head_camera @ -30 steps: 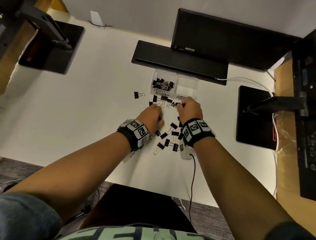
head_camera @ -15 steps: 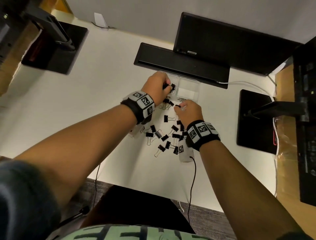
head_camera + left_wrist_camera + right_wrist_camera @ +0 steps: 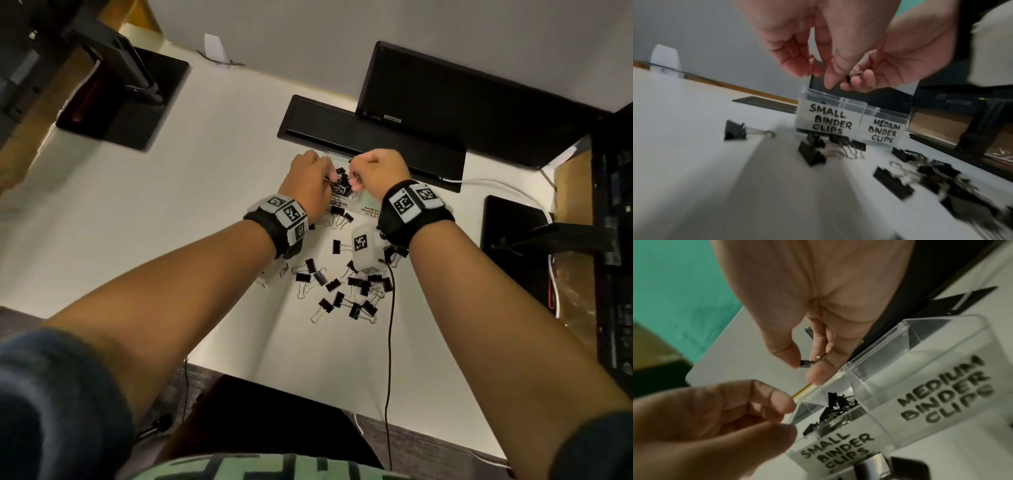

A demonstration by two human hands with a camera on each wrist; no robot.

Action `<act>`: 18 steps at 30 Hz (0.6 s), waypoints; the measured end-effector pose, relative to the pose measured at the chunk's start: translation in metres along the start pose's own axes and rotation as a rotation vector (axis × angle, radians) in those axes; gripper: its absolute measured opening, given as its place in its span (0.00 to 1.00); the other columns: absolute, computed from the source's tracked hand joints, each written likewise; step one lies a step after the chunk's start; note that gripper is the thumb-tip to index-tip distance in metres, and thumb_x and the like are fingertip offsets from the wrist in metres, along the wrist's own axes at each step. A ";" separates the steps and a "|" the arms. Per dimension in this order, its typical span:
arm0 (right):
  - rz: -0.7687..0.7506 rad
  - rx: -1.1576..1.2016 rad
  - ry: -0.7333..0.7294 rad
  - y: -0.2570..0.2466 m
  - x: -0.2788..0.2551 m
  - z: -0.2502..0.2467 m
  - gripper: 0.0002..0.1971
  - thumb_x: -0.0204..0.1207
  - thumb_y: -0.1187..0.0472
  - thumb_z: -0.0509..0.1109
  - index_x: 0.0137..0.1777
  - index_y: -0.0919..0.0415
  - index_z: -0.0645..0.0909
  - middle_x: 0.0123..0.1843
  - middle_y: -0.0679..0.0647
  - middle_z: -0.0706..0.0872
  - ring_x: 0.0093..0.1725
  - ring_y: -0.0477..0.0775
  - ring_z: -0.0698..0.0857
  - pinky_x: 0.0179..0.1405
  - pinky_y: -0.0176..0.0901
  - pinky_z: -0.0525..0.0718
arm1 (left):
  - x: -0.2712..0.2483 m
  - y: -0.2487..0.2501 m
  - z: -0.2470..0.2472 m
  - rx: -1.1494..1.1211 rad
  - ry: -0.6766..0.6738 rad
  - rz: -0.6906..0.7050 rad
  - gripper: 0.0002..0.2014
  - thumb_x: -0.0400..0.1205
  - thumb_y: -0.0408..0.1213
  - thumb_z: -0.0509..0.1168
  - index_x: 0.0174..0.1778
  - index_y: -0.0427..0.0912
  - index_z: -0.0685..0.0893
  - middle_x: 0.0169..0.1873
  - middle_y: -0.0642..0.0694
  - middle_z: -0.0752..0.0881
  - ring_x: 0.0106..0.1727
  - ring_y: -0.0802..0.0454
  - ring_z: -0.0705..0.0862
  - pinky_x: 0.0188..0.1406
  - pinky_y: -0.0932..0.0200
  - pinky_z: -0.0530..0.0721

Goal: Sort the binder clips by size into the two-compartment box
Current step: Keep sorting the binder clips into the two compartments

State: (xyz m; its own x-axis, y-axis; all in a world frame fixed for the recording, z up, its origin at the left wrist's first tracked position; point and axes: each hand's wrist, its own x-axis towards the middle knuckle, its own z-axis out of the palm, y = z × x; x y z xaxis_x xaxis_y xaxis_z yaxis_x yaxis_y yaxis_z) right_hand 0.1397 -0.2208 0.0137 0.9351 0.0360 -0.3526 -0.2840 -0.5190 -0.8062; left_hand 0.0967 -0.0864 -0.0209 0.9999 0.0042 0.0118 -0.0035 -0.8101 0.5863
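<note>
The clear two-compartment box [image 3: 369, 211] [image 3: 849, 120] [image 3: 920, 386] is labelled SMALL BINDER CLIPS on the left and MEDIUM BINDER CLIPS on the right. Several black clips [image 3: 342, 186] [image 3: 836, 404] lie in the small side, and I see none in the medium side. My right hand [image 3: 356, 180] [image 3: 857, 81] [image 3: 807, 368] hovers above the box's small side, pinching a small black binder clip [image 3: 805, 363] [image 3: 849, 78]. My left hand [image 3: 320, 181] [image 3: 828, 76] [image 3: 777, 415] hangs beside it over the small compartment, fingers loosely curled with nothing in them. Several loose clips [image 3: 346, 291] [image 3: 931, 170] are scattered in front of the box.
A black bar [image 3: 370, 140] and a monitor [image 3: 462, 102] stand just behind the box. Black stand bases sit at the far left [image 3: 123, 102] and right [image 3: 513, 240]. A black cable [image 3: 390, 342] runs from my right wrist to the desk's front edge. One clip [image 3: 734, 131] lies apart on the left.
Both hands rose from the clip pile to the box. The left hand arrived first holding a clip, which no longer shows in its fingers. The right hand followed with a small clip.
</note>
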 end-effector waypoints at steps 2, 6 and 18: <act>-0.055 -0.155 0.019 -0.002 0.007 0.009 0.02 0.75 0.60 0.69 0.43 0.55 0.82 0.45 0.56 0.89 0.41 0.53 0.89 0.50 0.51 0.89 | -0.014 -0.006 0.006 0.007 -0.042 -0.006 0.06 0.78 0.31 0.64 0.50 0.42 0.82 0.53 0.42 0.79 0.58 0.46 0.75 0.56 0.56 0.75; -0.191 -0.412 0.008 -0.004 0.009 0.019 0.14 0.76 0.60 0.70 0.62 0.57 0.81 0.60 0.55 0.86 0.57 0.54 0.85 0.58 0.42 0.82 | -0.037 -0.014 0.023 0.090 -0.198 0.122 0.09 0.77 0.25 0.64 0.49 0.40 0.85 0.53 0.43 0.80 0.55 0.46 0.78 0.56 0.49 0.82; 0.005 -0.244 0.147 0.083 -0.076 -0.018 0.08 0.80 0.62 0.64 0.48 0.57 0.86 0.47 0.51 0.88 0.45 0.49 0.83 0.49 0.40 0.83 | -0.035 0.013 0.039 0.402 -0.428 0.402 0.25 0.78 0.21 0.63 0.72 0.34 0.72 0.70 0.37 0.73 0.70 0.41 0.72 0.65 0.49 0.80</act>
State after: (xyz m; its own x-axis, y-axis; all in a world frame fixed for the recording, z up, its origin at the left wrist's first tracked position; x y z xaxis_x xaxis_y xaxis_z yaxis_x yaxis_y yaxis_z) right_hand 0.0488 -0.2823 -0.0175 0.9596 -0.0820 -0.2692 -0.2458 -0.7101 -0.6598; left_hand 0.0620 -0.1197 -0.0453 0.8396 -0.5038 -0.2032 -0.4504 -0.8547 0.2581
